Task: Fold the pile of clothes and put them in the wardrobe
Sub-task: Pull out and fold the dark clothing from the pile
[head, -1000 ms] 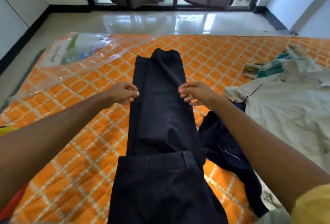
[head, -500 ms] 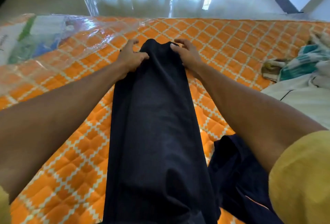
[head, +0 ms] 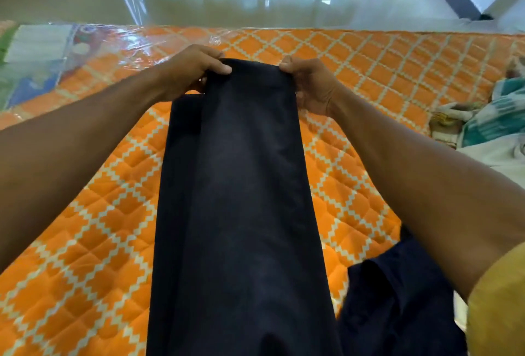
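Trousers [head: 235,185], dark navy, lay lengthwise down the middle of the orange quilted mattress [head: 85,242], with the near end running out of the bottom of the view. The far end was held up off the quilt. Left hand [head: 193,67] pinched the far left corner, thumb on top and fingers curled under the cloth. Right hand [head: 309,86] gripped the far right corner the same way, fingers folded round the edge.

Half a second before, both hands rested at this same far end with the fingers lower and flatter against the mattress; they had since closed on the cloth and raised it. A second before, the hands were at mid-length of the leg. A lower layer of the trousers now showed as a darker strip on the left, just below the left hand.

A second dark garment [head: 397,299] lay crumpled on the mattress just to the right of the trousers, under the right forearm. A green-and-white cloth [head: 494,117] and a white garment [head: 500,157] lay at the right edge. Clear plastic wrap [head: 56,52] covered the far left of the mattress. A yellow sleeve [head: 497,299] showed at lower right. Beyond the mattress was a glossy floor [head: 227,0].
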